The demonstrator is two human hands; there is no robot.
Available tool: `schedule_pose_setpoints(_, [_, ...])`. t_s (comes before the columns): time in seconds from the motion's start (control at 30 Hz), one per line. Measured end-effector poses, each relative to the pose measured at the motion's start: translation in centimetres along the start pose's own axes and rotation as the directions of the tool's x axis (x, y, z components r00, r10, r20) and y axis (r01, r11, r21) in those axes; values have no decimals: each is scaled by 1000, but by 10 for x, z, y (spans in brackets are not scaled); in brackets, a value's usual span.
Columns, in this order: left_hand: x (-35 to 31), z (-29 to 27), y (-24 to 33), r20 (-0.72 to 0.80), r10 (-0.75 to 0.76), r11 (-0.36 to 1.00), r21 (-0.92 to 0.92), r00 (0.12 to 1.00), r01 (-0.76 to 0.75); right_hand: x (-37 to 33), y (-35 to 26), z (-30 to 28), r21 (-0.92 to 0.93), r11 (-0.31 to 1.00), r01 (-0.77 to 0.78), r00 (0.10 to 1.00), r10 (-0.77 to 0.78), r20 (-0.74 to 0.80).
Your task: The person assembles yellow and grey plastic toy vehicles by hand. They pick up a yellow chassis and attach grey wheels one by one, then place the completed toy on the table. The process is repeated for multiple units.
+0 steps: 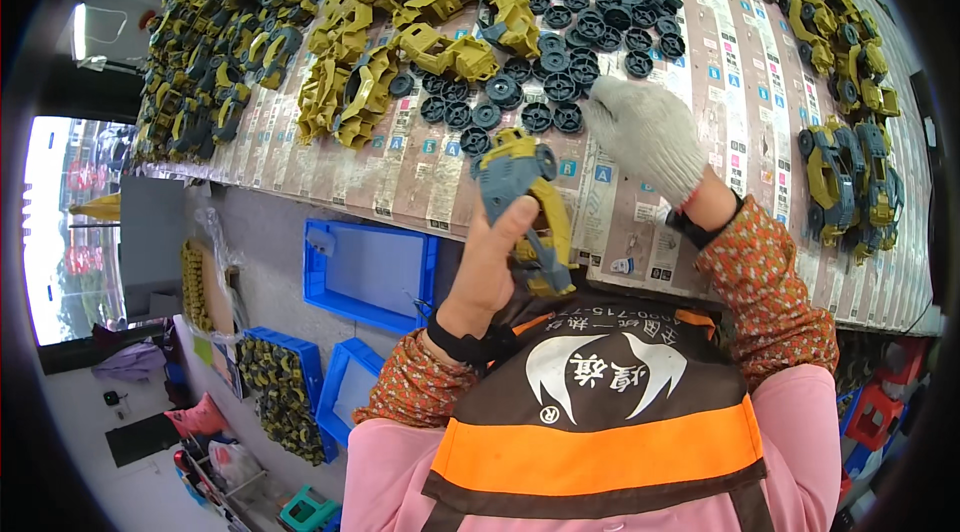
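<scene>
My bare left hand (488,257) grips a toy vehicle (522,194) with olive-yellow and grey-blue plastic parts, tilted just over the table's near edge. A dark wheel sits at the vehicle's far end on the right. In a pale knitted glove, my right hand (645,137) is curled at the near right side of a heap of loose black toy wheels (567,119). Its fingertips point down at the wheels and are partly hidden, so what they pinch cannot be made out. Several wheels lie just beyond the held vehicle.
Yellow vehicle shells (345,97) are piled left of the wheels. Assembled-looking vehicles (240,62) crowd the table's far left, and more vehicles (850,172) line the right side. Below the table's left edge stand blue bins (368,314), and a crate of toy parts (280,397).
</scene>
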State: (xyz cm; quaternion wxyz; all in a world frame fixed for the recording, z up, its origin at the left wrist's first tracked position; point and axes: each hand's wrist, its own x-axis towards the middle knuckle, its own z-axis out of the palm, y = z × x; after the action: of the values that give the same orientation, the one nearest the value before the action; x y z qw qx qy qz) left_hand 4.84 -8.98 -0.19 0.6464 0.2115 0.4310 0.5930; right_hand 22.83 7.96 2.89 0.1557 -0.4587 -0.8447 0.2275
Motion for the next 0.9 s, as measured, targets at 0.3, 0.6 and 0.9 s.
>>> schedule_pose_setpoints(0.3, [-9, -34, 6, -111, 15, 979, -202, 994, -38, 14, -7, 38, -214, 972, 102, 992, -116, -55])
schedule_pose_setpoints(0.6, [-4, -25, 10, -129, 106, 952, -272, 986, -138, -59, -39, 18, 504, 856, 115, 978, -187, 94])
schedule_pose_setpoints(0.9, [1, 5, 15, -195, 148, 956, -224, 970, -191, -98, -51, 25, 505, 855, 119, 992, -119, -33])
